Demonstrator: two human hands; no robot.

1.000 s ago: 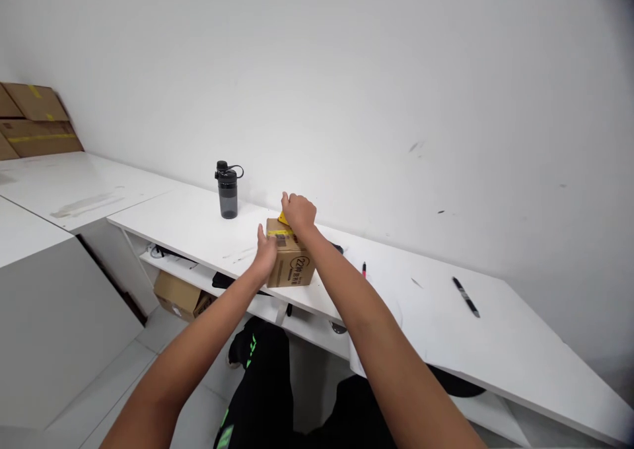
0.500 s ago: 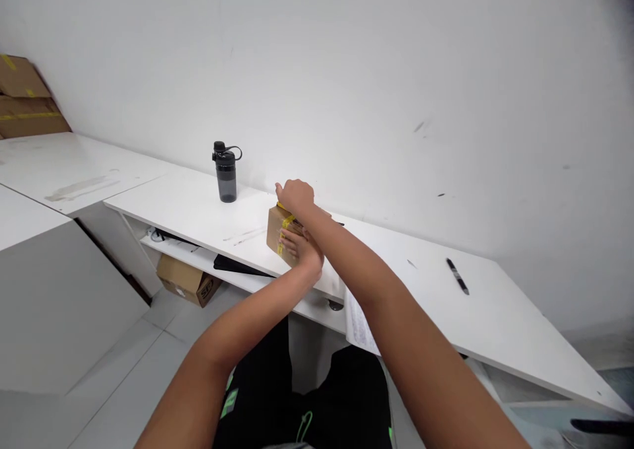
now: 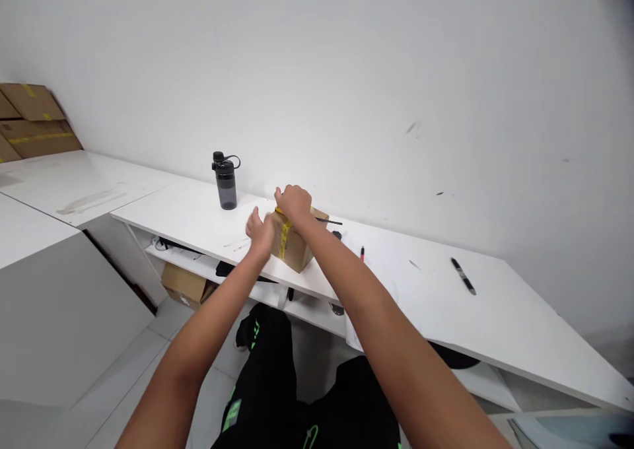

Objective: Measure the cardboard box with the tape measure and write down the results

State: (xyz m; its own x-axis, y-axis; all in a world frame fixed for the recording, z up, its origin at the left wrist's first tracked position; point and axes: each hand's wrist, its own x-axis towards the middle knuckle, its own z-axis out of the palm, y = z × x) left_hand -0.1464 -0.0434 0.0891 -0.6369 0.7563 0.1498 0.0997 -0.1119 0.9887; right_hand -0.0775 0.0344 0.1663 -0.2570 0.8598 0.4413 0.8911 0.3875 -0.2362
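A small cardboard box (image 3: 296, 249) with yellow tape down its near side sits on the white table. My right hand (image 3: 294, 203) is closed at the box's upper left edge, with a bit of yellow tape showing by its fingers. What lies inside that grip is hidden. Just left of the box is my left hand (image 3: 261, 233), slightly blurred, its thumb raised and fingers apart, holding nothing. Whether it touches the box's left side I cannot tell. A thin black stick-like object (image 3: 331, 221) shows behind the box on the right.
A dark shaker bottle (image 3: 226, 185) stands at back left. White paper (image 3: 381, 284), a red-and-black pen (image 3: 362, 254) and a black marker (image 3: 463, 276) lie to the right. Under the tabletop (image 3: 198, 205), a shelf holds dark items above another carton (image 3: 181, 284). Cartons (image 3: 37, 135) are stacked far left.
My left hand has come off the box's near side and moved left, its fingers opening. My right hand stays at the box's top. The view has shifted slightly.
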